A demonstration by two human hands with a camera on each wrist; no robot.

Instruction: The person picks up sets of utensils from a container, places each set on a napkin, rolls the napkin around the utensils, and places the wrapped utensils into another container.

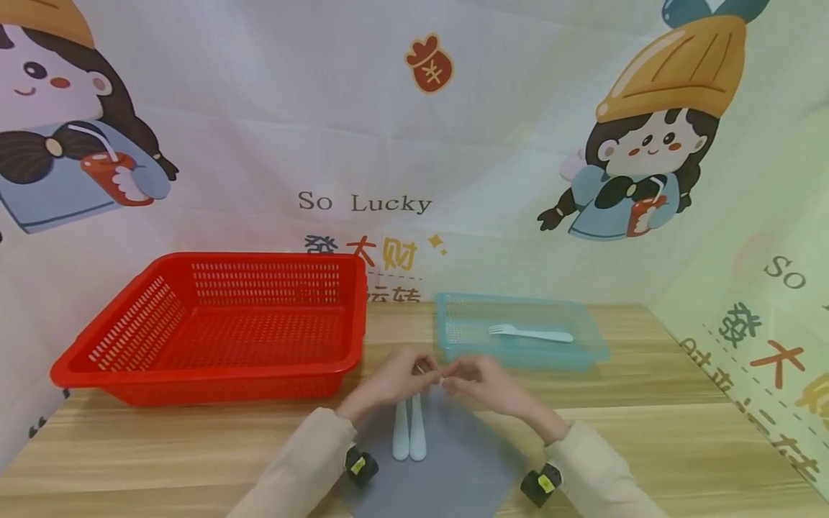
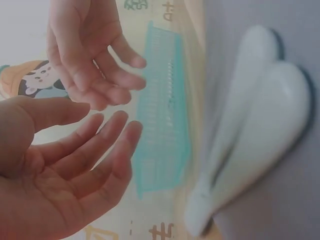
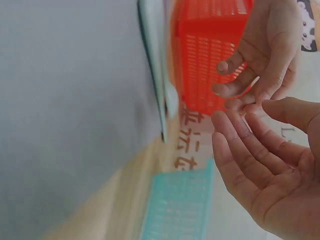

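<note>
My left hand (image 1: pixel 401 375) and right hand (image 1: pixel 482 383) hover with fingertips close together over the far end of a grey cloth (image 1: pixel 463 439). In the left wrist view the left hand (image 2: pixel 75 165) shows its palm with fingers loosely bent, nothing visible in it. Facing it, the right hand (image 3: pixel 270 165) in the right wrist view is also loosely bent and holds nothing visible. Two white utensils lie side by side on the cloth, the left one (image 1: pixel 401 435) and the right one (image 1: pixel 417 435), handles toward me. My left hand hides their far ends in the head view.
A large red basket (image 1: pixel 214 373) stands on the wooden table (image 1: pixel 648 417) at the left. At the back right sits a light blue basket (image 1: pixel 518 355) with a white fork (image 1: pixel 534 334) in it. A printed curtain (image 1: pixel 492 144) hangs behind the table.
</note>
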